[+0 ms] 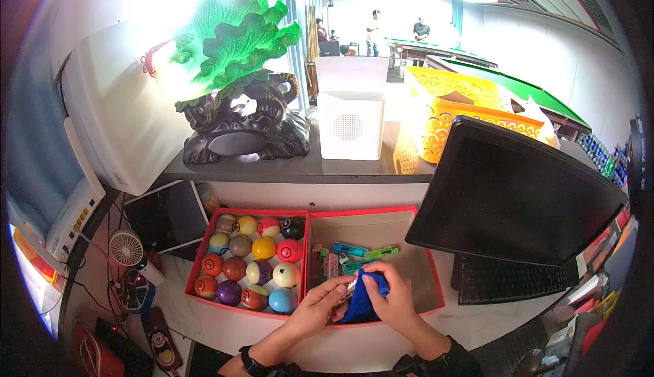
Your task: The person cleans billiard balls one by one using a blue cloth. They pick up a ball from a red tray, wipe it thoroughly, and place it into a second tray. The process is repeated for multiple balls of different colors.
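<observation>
My left hand [318, 303] grips a small whitish item [349, 291], mostly covered by fingers, so its kind is unclear. A blue cloth [359, 300] is pinched in my right hand [394, 295] against that item. Both hands are over the front of the right compartment of a red-rimmed box [438, 287]. Behind them in that compartment lie several plastic cigarette lighters, among them a blue lighter [349, 249], a green lighter [382, 252] and a pink patterned one [332, 265]. The left compartment holds rows of billiard balls, including a yellow ball [264, 249] and a black ball [293, 228].
A black monitor [511, 193] leans over a keyboard [511, 277] on the right. On the shelf [357, 170] stand a cabbage ornament [245, 45], a white box [352, 126] and a yellow basket [429, 126]. A small fan [126, 248] and cables are left. People stand near billiard tables beyond.
</observation>
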The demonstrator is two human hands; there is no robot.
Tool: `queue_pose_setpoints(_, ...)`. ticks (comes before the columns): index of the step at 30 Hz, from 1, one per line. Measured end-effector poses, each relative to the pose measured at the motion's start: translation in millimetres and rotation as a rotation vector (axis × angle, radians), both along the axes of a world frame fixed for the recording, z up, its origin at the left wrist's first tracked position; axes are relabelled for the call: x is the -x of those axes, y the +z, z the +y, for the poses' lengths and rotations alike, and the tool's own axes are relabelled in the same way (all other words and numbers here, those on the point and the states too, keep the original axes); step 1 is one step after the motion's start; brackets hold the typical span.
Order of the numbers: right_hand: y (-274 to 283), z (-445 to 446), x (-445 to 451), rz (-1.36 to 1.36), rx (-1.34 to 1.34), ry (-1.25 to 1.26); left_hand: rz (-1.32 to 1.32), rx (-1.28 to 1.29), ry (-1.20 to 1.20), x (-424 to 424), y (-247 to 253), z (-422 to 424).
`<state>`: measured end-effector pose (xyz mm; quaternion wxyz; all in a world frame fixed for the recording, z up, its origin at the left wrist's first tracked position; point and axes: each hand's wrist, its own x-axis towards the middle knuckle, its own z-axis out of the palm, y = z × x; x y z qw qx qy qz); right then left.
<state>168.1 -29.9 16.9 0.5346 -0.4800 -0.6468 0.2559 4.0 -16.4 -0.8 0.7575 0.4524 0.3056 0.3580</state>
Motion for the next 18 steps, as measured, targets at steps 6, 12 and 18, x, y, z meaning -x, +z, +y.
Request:
queue_pose_setpoints(6,-13.2,9.9,-3.6,0.26,-0.059,-0.051,-0.068,-0.097,0.096,-5.7,3.8,-0.3)
queue_pose_setpoints(12,-6.8,6.5,0.6,0.207,-0.038,0.151,-0.081,-0.12,0.149,-5.1,-1.7,1.8)
queue_pose_setpoints(18,4.7,5.5,-8.0,0.459,0.313,0.22,-0.103,-0.069,0.091,-3.6,1.4,-0.2)
